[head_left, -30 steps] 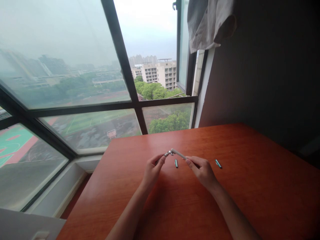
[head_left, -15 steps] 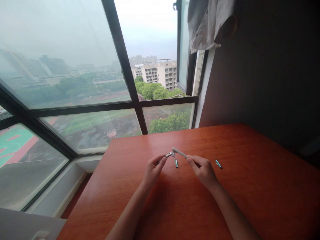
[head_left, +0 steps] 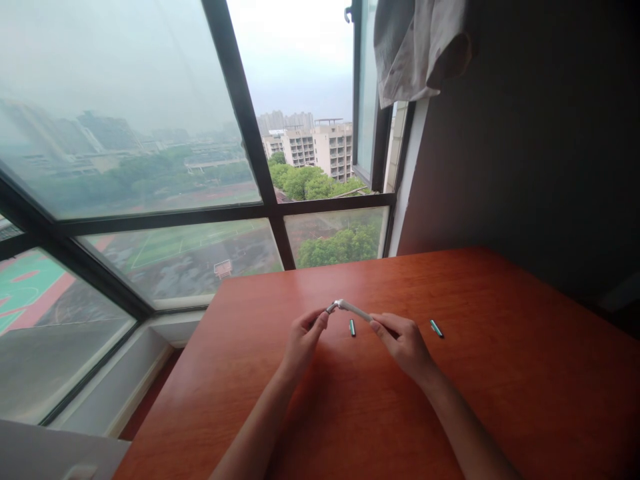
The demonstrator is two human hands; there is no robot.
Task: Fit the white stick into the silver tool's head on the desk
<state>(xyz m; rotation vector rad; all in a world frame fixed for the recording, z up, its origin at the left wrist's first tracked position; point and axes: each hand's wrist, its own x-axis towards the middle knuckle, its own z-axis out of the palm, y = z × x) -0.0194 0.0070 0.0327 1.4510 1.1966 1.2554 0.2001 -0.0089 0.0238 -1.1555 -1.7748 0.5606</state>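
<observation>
My left hand point(head_left: 303, 339) is closed, thumb and fingers pinching a razor handle point(head_left: 331, 308) whose shiny metal head end points right. Closed as well, my right hand point(head_left: 407, 341) grips a slim, pale grey toothbrush-like stick point(head_left: 356, 310). The stick slants up to the left, and its far tip meets the razor's metal end above the table; bristles are too small to make out. On the tabletop between my hands lies a teal and black razor cartridge point(head_left: 353, 327). A second such cartridge point(head_left: 437, 329) lies to the right of my right hand.
The reddish-brown wooden table point(head_left: 505, 320) reaches to dark-framed windows point(head_left: 165, 219) at the back and left. A grey cloth point(head_left: 420, 50) hangs at the upper right, before an opened window sash. A dark wall point(head_left: 500, 153) stands on the right.
My right hand's stick has shifted left and slightly down, its tip now over the razor's metal end. My left hand has moved slightly left. Both cartridges lie where they were.
</observation>
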